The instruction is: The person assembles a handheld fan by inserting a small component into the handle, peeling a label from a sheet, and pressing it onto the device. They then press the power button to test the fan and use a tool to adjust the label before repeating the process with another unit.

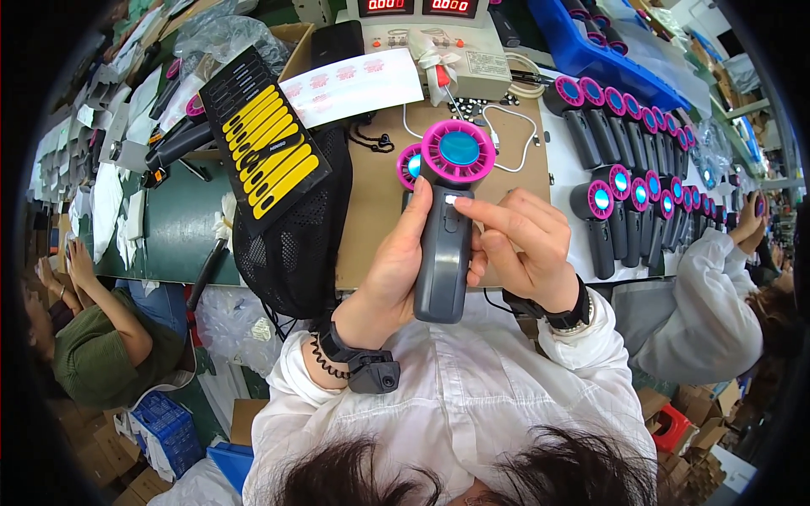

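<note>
My left hand (396, 253) is wrapped round the dark grey handle of a handheld fan (443, 278), its thumb along the side. The fan is tilted up, its round head with a pink ring and blue centre at the far end. My right hand (527, 244) has its index fingertip on a small white patch (452, 200) near the top of the handle, above a button. Its other fingers are curled against the handle's right edge. Partly hidden behind the held fan is a second pink-ringed fan (409, 166), lying on the brown board (363, 219).
Rows of similar fans (629, 194) lie on a white sheet to the right. A power supply (413, 38) with red displays stands at the back, a white cable (533, 139) before it. A yellow-and-black card (268, 139) lies on a black mesh bag (287, 253) at left. Co-workers sit on both sides.
</note>
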A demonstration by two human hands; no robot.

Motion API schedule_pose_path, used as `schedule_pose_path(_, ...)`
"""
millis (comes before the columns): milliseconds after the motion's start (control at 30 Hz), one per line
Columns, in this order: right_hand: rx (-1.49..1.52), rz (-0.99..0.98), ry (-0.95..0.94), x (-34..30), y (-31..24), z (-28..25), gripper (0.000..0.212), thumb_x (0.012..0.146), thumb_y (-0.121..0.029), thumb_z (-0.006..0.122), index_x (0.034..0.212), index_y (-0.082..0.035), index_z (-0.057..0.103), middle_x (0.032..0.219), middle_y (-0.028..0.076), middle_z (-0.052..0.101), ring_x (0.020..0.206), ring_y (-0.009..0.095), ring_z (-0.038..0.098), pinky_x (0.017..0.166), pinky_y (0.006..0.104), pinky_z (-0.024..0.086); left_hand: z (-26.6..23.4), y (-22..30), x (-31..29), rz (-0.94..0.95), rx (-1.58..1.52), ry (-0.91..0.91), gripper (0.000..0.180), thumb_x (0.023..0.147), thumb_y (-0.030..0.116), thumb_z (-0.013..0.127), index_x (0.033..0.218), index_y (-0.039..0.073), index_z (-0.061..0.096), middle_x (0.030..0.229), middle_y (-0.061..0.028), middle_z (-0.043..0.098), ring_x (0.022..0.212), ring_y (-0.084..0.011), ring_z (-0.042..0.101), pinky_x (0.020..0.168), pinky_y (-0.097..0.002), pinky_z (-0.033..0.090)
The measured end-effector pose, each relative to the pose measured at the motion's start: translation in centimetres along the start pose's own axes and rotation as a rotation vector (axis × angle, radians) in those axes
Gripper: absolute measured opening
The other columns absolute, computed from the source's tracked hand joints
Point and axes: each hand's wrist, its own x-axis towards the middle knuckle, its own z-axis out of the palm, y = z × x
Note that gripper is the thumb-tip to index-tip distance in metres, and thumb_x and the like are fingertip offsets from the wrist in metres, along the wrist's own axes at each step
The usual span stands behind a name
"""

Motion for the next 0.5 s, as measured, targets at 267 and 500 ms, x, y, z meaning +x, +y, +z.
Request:
schedule_pose_path(267,0.009,-0.140,-0.018,-0.14,0.59,0.16,0.029,0.065,-0.010,0.061,0.093,-0.003,0.068,0.058,0.002,0.053,0.050,0.015,0.050,0.046,0.0268,0.038,-0.07,-0.01,-0.06,0.041,-0.068,-0.010,0.055,0.090,0.058,0.035,0.099,0.005,0.050,0.083,-0.0079,0.058,0.066,-0.0147,0.061,0.053,-0.0250,0.054)
schedule_pose_path(500,0.001,-0.165,-0.024,-0.23,0.83,0.22,0.023,0.075,-0.015,0.060,0.093,-0.003,0.068,0.058,0.002,0.052,0.049,0.015,0.049,0.046,0.0270,0.037,0.13,-0.20,-0.04,0.054,-0.030,0.123,0.056,0.090,0.057,0.034,0.100,0.005,0.050,0.083,-0.0080,0.058,0.065,-0.0146,0.061,0.054,-0.0254,0.053)
